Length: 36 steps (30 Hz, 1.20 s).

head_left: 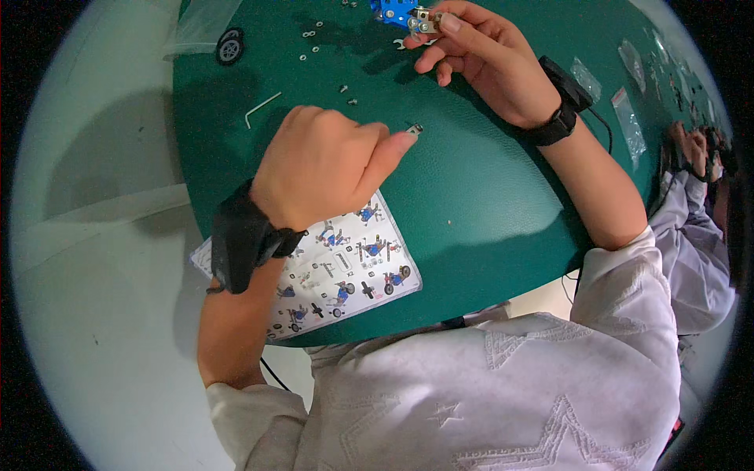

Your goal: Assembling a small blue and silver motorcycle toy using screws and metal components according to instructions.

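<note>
My left hand (318, 161) is closed over the green table, thumb and forefinger pinched on a small metal piece (415, 129). Its exact kind is too small to make out. At the top of the view, my right hand (491, 67) holds a partly built model (397, 12) of blue plates and silver brackets with screws. Thumb and forefinger grip its silver end, while the other fingers curl loosely below. The upper part of the model is cut off by the picture's edge. Partly beneath my left wrist lies a printed instruction sheet (338, 263) with pictures of small vehicles.
An L-shaped hex key (263, 110) lies left of my left hand. Black wheels (229, 49) sit near a clear plastic bag (203, 27). Several small nuts (309, 34) and screws (347, 94) are scattered ahead. Clear bags (628, 122) and another person's hand (691, 147) are at the right.
</note>
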{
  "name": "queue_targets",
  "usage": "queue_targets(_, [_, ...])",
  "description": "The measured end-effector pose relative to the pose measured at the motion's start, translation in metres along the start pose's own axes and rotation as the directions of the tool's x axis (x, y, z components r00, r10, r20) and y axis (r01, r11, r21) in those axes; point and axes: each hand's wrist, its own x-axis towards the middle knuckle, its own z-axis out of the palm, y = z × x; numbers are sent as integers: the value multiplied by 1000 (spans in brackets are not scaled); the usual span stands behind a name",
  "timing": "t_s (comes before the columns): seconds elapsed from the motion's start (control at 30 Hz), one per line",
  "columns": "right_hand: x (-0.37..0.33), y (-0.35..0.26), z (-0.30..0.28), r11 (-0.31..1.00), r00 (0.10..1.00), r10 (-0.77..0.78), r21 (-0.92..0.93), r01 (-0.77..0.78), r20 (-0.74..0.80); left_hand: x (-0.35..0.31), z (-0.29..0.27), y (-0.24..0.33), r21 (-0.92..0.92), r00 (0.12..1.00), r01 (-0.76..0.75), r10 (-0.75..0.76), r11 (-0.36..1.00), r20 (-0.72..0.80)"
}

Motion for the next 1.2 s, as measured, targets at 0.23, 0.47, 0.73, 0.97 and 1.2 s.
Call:
queue_targets(0.23, [-2,1,-4,1000,1000,5,-14,-6,-17,-3,-26,3,-212,982,135,-103,968,156])
queue_targets(0.47, [-1,9,-8,1000,1000,12,-16,-12,4,-19,-19,-1,-261,989,79,-43,962,141])
queue_targets(0.73, [-3,4,-8,1000,1000,-10,-6,10,12,-24,-28,10,-331,991,86,-48,940,121])
queue_targets(0.97, [-3,1,-3,999,1000,-19,-39,20,13,-11,-50,17,-231,998,44,-51,972,-23])
queue_targets(1.2, [-3,-3,0,999,999,-36,-24,37,33,23,-65,-2,-199,968,249,-236,948,90])
